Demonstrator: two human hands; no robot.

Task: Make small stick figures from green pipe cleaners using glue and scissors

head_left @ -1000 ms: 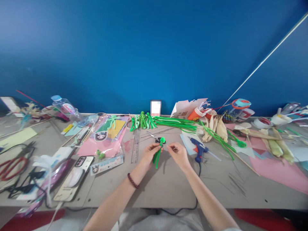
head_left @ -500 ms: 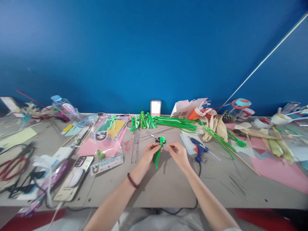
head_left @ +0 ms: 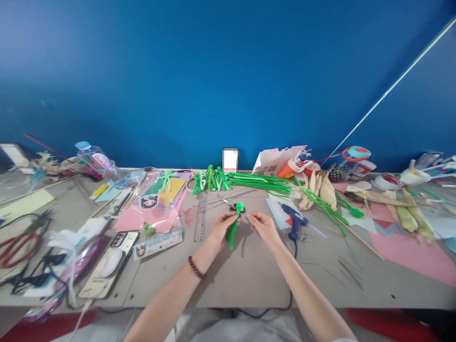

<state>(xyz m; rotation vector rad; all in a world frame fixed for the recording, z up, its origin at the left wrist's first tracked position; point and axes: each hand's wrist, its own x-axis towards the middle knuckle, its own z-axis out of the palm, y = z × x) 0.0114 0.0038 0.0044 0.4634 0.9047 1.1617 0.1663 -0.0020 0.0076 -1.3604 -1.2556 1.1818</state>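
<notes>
My left hand (head_left: 220, 229) is closed around the upper stems of a green pipe-cleaner figure (head_left: 232, 232). It has a round, coiled head (head_left: 240, 207) on top and loose stems hanging below my fingers. To its right, my right hand (head_left: 262, 227) has thumb and fingertips pinched together, a short gap from the figure. Whatever lies in that pinch, if anything, is too small to make out. Behind the figure lies a pair of scissors (head_left: 226, 201), its handles partly hidden by the coiled head. A clear ruler (head_left: 200, 218) rests left of my left hand.
Finished green pipe-cleaner figures (head_left: 211, 178) and a bundle of green pipe cleaners (head_left: 261, 182) line the back. A blue glue gun (head_left: 295, 221) lies right, its cord running to the front edge. A phone (head_left: 109, 266), bagged coloured paper (head_left: 153, 202) and red-handled scissors (head_left: 19, 249) are left.
</notes>
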